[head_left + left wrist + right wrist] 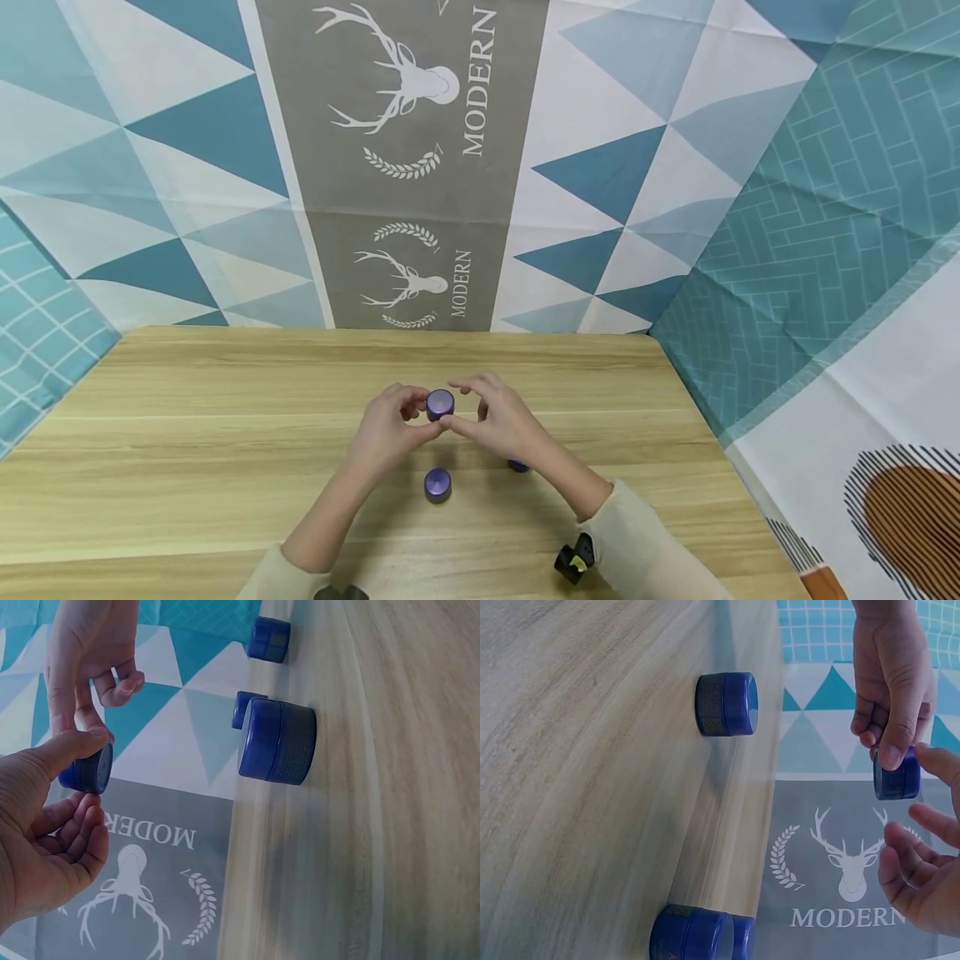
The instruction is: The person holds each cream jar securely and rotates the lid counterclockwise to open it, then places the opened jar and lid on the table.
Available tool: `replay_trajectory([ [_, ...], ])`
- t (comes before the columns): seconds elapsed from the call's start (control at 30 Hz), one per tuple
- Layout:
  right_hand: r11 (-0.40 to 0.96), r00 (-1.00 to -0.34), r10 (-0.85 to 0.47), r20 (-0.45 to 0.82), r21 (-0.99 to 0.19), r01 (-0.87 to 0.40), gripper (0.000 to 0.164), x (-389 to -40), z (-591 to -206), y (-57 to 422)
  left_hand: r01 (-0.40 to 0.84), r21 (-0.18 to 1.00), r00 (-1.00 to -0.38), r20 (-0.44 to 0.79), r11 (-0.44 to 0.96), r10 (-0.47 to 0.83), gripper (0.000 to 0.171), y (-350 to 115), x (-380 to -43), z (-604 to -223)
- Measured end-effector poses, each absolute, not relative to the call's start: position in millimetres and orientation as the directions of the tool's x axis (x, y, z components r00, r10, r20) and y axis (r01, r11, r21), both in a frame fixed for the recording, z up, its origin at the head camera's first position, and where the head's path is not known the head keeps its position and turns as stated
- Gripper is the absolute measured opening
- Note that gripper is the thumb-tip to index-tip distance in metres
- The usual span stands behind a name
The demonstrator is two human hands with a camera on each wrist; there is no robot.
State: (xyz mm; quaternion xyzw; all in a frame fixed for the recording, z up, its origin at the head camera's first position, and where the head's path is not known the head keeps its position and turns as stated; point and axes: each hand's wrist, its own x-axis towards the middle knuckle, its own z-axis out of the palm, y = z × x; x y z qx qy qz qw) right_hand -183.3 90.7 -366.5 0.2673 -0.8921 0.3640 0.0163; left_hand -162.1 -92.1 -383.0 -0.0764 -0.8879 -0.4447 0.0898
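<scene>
In the head view, the left hand [386, 425] pinched a purple jar [440, 403] above the table [225, 467], toward its far edge; the right hand [502, 419], fingers loosely spread, touched it with its thumb. Left wrist: three standing jars [277, 741] showed, against the head's two. Right wrist: the backdrop [810, 799] read MODERN; jar print [711, 705] was illegible.

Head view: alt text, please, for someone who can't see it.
A left hand pinches a small purple jar above a wooden table, the right hand with its thumb at the jar's lower edge. A second jar stands nearer the camera; a third shows partly past the right forearm. A patterned cloth reading MODERN hangs beyond.
</scene>
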Motion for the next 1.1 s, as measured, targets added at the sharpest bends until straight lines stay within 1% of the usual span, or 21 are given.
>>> replay_trajectory([
  [0.07,0.591,-0.863,-0.447,0.237,-0.645,-0.484,0.047,-183.5,-366.6,90.1,0.216,0.773,-0.972,0.227,0.597,0.058,0.034,-92.5,-162.3,-382.0],
  [0.23,0.598,-0.866,-0.419,0.272,-0.636,-0.489,0.039,-184.2,-367.8,88.4,0.218,0.768,-0.972,0.225,0.602,0.065,0.034,-92.2,-162.0,-380.8],
  [0.4,0.605,-0.858,-0.441,0.264,-0.619,-0.501,0.035,-183.8,-368.7,88.1,0.211,0.772,-0.974,0.216,0.6,0.065,0.034,-91.4,-161.0,-381.3],
  [0.5,0.604,-0.85,-0.471,0.237,-0.615,-0.507,0.038,-182.6,-367.9,88.9,0.212,0.771,-0.974,0.218,0.6,0.063,0.034,-91.2,-160.7,-381.8],
  [0.57,0.605,-0.848,-0.481,0.223,-0.616,-0.505,0.043,-181.7,-367.1,89.2,0.218,0.768,-0.972,0.228,0.602,0.061,0.034,-91.3,-160.8,-382.2],
  [0.7,0.603,-0.861,-0.453,0.233,-0.631,-0.488,0.049,-181.5,-366.5,89.0,0.222,0.766,-0.97,0.237,0.603,0.057,0.035,-91.5,-161.1,-382.1],
  [0.83,0.6,-0.873,-0.417,0.255,-0.644,-0.475,0.042,-181.5,-367.2,88.4,0.207,0.769,-0.974,0.221,0.605,0.052,0.035,-91.0,-161.0,-381.9],
  [0.97,0.596,-0.869,-0.423,0.255,-0.644,-0.479,0.032,-181.4,-367.8,88.7,0.198,0.778,-0.977,0.204,0.596,0.057,0.035,-89.6,-161.1,-382.4],
  [1.1,0.594,-0.853,-0.461,0.244,-0.63,-0.501,0.033,-181.4,-367.6,90.3,0.2,0.779,-0.977,0.206,0.594,0.059,0.035,-88.9,-160.7,-383.3],
])
